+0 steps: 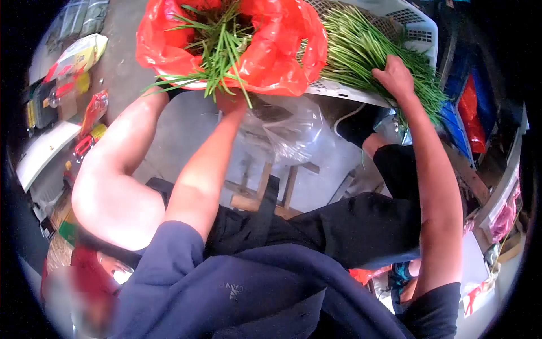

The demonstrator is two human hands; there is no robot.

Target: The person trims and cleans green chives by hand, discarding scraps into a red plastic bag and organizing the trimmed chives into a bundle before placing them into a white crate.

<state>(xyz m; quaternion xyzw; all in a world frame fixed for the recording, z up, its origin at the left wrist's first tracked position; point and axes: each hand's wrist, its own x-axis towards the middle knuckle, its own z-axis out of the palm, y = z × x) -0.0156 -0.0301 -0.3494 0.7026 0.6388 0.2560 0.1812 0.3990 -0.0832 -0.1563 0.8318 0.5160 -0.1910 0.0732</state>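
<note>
Long green stalks (361, 51) lie in a white crate (415, 20) at the upper right. My right hand (395, 78) rests on them, its fingertips partly hidden among the stalks. A red plastic bag (282, 51) stands open at the top centre, with loose green stalks (223, 53) in its mouth and over its near rim. Just under that rim is my left hand (230, 101), its fingers mostly covered by the stalks and the bag. A clear plastic bag (296, 127) hangs below the red one.
My knees flank the work. Packages (76, 56) and bottles lie on the floor at the left. Blue and red material (471, 113) is at the right. Another person in red (84, 271) is at the lower left. Wooden bars (265, 198) are below me.
</note>
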